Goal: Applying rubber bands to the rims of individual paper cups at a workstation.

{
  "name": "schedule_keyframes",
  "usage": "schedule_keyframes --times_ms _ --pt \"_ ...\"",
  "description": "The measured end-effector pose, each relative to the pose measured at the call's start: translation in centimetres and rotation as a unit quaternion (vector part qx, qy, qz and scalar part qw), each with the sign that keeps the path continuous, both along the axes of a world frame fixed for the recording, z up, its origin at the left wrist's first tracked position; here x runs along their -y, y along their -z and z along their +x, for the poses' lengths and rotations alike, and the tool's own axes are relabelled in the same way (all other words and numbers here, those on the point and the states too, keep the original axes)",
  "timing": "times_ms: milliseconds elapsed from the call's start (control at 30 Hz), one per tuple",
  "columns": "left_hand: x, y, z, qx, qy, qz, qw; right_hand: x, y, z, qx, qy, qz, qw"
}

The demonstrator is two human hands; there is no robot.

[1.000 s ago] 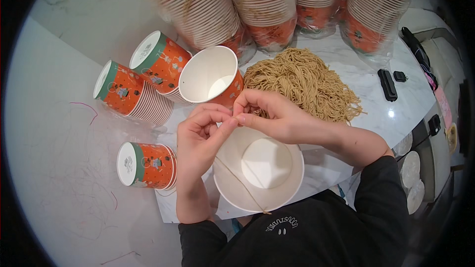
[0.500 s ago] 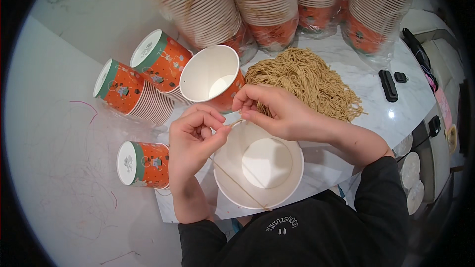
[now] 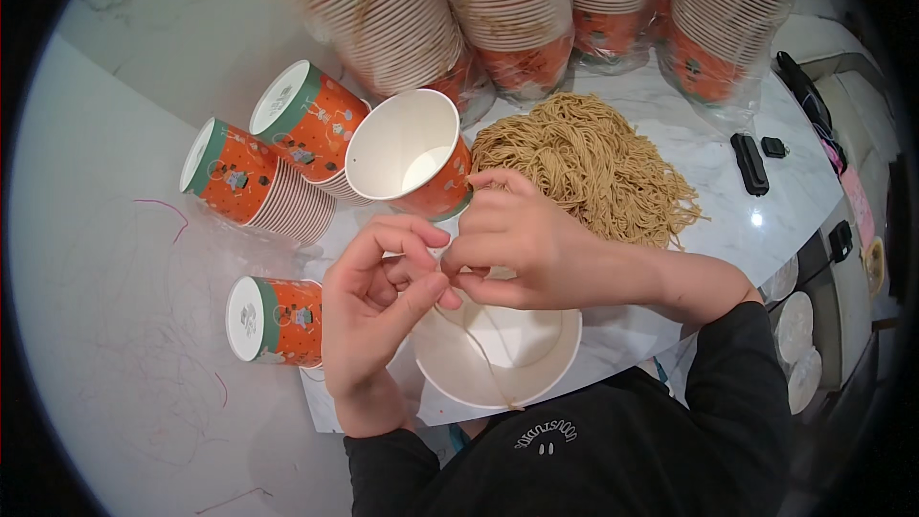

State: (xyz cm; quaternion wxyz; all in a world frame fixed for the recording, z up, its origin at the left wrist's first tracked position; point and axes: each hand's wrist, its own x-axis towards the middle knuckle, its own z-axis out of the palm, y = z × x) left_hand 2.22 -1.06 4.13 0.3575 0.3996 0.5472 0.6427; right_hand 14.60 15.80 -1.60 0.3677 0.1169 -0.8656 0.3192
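Over a large white paper bucket (image 3: 552,370) close to my body, both hands meet and work on a thin tan string (image 3: 490,360). My left hand (image 3: 378,292) pinches the string between thumb and fingers, and its length hangs down across the bucket's opening to the near rim. Fingertips of my right hand (image 3: 512,244) are closed on the string right beside the left ones. The exact crossing of the strands is hidden by the fingers. Beyond my right hand lies a heap of tan string (image 3: 593,158) on the table.
An orange and white paper bucket (image 3: 407,148) tilts open behind my hands. Orange buckets in nested stacks (image 3: 304,120) lie at the left, with another bucket (image 3: 287,321) nearer. Tall bagged stacks (image 3: 498,0) line the back. A black device (image 3: 750,165) rests on the marble-patterned table (image 3: 689,191) at right.
My right hand has moved down and turned, its fingers now closer against the left fingertips. The string's hanging length has slackened and shifted right over the bucket.
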Motion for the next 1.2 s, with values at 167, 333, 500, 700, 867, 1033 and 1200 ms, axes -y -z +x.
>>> schedule_keyframes --times_ms 167,333,500,700,867,1033,1200 --pt "2.1 -0.9 1.0 -0.021 -0.035 0.187 0.982 -0.3 0.0 0.2 -0.013 0.071 0.153 0.986" --pt "3.3 -1.8 2.9 0.058 -0.146 0.248 0.956 -1.1 0.6 0.4 0.268 0.059 0.052 0.960" --pt "7.4 -2.0 0.6 0.010 0.161 0.249 0.955 -2.8 1.7 -0.7 0.508 -0.187 -0.058 0.839" --pt "17.2 -4.2 0.7 -0.261 -0.017 0.166 0.951 -0.3 -2.4 -2.5 0.459 -0.240 -0.305 0.799" --pt "17.5 -3.3 1.7 -0.448 -0.440 -0.149 0.764 3.7 -2.8 -10.3 0.013 -0.076 -0.199 0.977" --pt "21.6 -0.9 -4.1 -0.582 -0.475 -0.143 0.645 13.5 -1.8 -22.2 -0.130 -0.158 -0.259 0.944" --pt "25.6 3.2 -8.5 -0.553 -0.464 -0.225 0.655 16.1 2.9 -29.1 -0.022 -0.125 -0.166 0.978"
